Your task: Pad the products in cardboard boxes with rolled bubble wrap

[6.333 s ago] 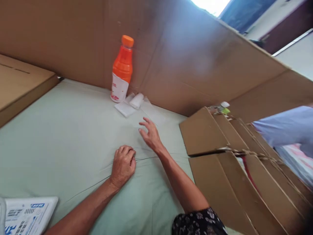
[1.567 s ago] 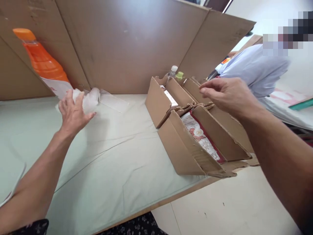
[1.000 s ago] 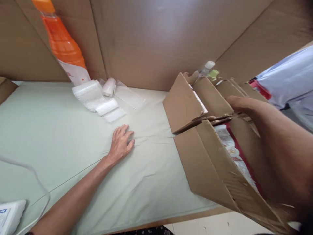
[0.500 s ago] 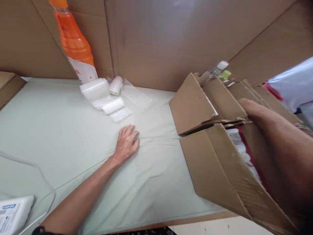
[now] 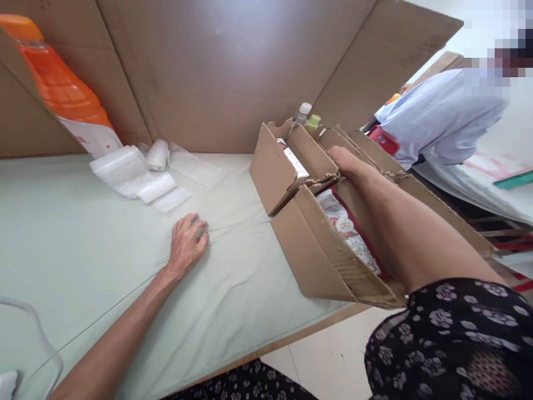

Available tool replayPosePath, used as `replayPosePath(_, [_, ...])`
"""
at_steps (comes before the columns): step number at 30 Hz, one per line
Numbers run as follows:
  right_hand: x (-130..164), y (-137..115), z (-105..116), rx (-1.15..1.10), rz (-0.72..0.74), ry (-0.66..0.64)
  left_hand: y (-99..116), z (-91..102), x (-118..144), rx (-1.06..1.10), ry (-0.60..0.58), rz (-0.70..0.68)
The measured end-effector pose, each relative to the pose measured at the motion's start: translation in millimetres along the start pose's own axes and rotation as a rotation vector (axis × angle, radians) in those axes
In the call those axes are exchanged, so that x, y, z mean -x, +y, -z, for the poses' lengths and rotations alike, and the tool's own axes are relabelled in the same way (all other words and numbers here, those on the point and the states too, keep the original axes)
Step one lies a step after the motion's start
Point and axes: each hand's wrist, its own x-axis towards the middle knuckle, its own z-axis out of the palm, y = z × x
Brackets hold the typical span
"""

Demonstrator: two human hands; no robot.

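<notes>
My left hand (image 5: 185, 241) lies palm down on the pale green cloth (image 5: 83, 250), fingers loosely apart, holding nothing. Rolls of bubble wrap (image 5: 131, 175) sit just beyond it, in front of an orange bottle (image 5: 62, 94). My right hand (image 5: 347, 161) reaches into an open cardboard box (image 5: 316, 261) at the table's right edge and rests at the torn flap between its two compartments. Its fingertips are partly hidden by cardboard. A patterned packet with a red border (image 5: 347, 233) lies in the near compartment. In the far one sits a small white carton (image 5: 296, 162).
Tall cardboard sheets (image 5: 216, 72) wall off the back. A clear bottle (image 5: 303, 111) and a green cap (image 5: 313, 119) stand behind the box. A person in a light blue top (image 5: 437, 116) is at the right. A white cable (image 5: 39, 333) loops at bottom left. The table edge (image 5: 291, 340) drops to floor.
My left hand left the bubble wrap and settled flat on the cloth. My right arm dropped from above the box into it. The view has swung to the right.
</notes>
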Motion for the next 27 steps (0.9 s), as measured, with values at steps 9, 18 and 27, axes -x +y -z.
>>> replayPosePath(9, [108.4, -37.4, 61.6, -0.502, 0.095, 0.641, 102.1, 49.1, -15.8, 0.866, -0.010, 0.064])
replayPosePath(18, [186.1, -51.4, 47.5, -0.741, 0.418, 0.093, 129.4, 93.9, -59.8, 1.392, 0.083, 0.341])
replayPosePath(27, [152.6, 102.7, 1.8, -0.300, -0.069, -0.380, 30.1, 81.7, -123.0, 1.130, 0.184, 0.730])
